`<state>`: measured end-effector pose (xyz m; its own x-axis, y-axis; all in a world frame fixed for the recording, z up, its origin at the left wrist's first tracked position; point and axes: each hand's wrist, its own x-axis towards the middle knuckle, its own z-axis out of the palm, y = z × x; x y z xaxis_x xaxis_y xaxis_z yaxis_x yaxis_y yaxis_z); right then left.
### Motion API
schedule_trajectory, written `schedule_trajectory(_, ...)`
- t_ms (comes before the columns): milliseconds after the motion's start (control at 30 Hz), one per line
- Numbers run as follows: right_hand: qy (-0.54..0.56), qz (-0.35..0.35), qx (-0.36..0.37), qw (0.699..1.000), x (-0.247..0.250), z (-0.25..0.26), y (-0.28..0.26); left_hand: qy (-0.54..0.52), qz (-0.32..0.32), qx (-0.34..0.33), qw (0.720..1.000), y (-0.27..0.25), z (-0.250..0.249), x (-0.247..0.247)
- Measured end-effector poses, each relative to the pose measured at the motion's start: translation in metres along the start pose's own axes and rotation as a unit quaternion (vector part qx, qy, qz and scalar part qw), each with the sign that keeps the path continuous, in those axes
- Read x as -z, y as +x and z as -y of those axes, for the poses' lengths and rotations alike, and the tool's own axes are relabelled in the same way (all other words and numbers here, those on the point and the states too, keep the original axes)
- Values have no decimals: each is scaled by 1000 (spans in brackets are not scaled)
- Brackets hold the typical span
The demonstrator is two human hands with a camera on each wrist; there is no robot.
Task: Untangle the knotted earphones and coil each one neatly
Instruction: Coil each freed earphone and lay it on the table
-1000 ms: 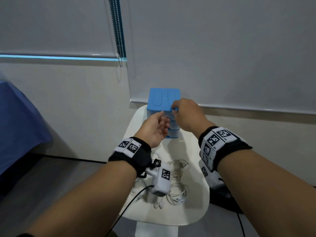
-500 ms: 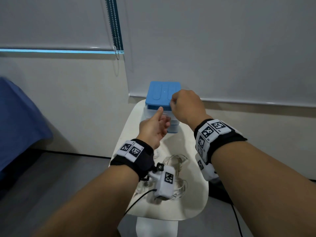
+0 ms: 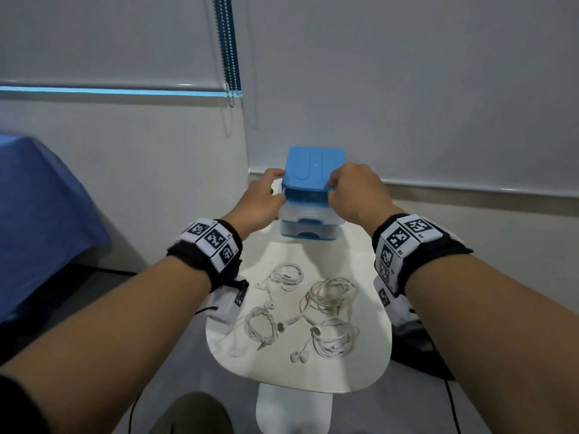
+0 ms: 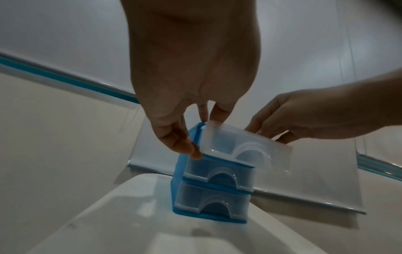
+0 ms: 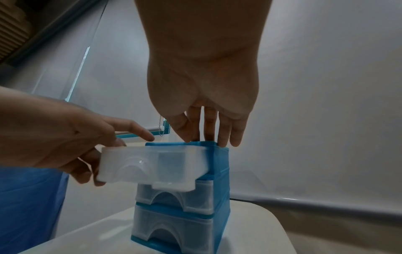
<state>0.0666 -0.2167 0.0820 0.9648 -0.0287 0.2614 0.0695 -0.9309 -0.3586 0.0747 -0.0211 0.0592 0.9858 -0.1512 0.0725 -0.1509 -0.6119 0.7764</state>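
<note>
Behind both hands, nearer the person, lie the coiled earphones (image 3: 326,311); left hand (image 3: 257,203) grips the half-drawn top drawer (image 5: 150,165), right hand (image 3: 355,195) presses flat-fingered on the drawer unit (image 3: 313,170).

A plain office-like or study room, sparsely furnished: grey roller blinds (image 3: 407,83) cover the windows, a beaded pull chain (image 3: 230,57) hanging where two of them meet above a pale wall. A small white pedestal table (image 3: 369,364) stands against that wall, a blue plastic mini drawer unit (image 3: 313,170) at its far edge and coiled white earphones (image 3: 329,296) across its middle. A blue-draped surface (image 3: 40,214) sits beside it.
</note>
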Motion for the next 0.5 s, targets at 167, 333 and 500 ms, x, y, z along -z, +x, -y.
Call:
schedule_trajectory(167, -10, 30, -2, 999, 5, 2, -2, 37, 26, -18, 999, -19, 2, 3)
schedule_trajectory(333, -8, 61, 13, 998, 8, 0, -6, 54, 50, -11, 997, -17, -5, 11)
schedule_trajectory(500, 69, -51, -80, 993, 11, -37, -31, 69, 56, 0, 996, -16, 0, 7)
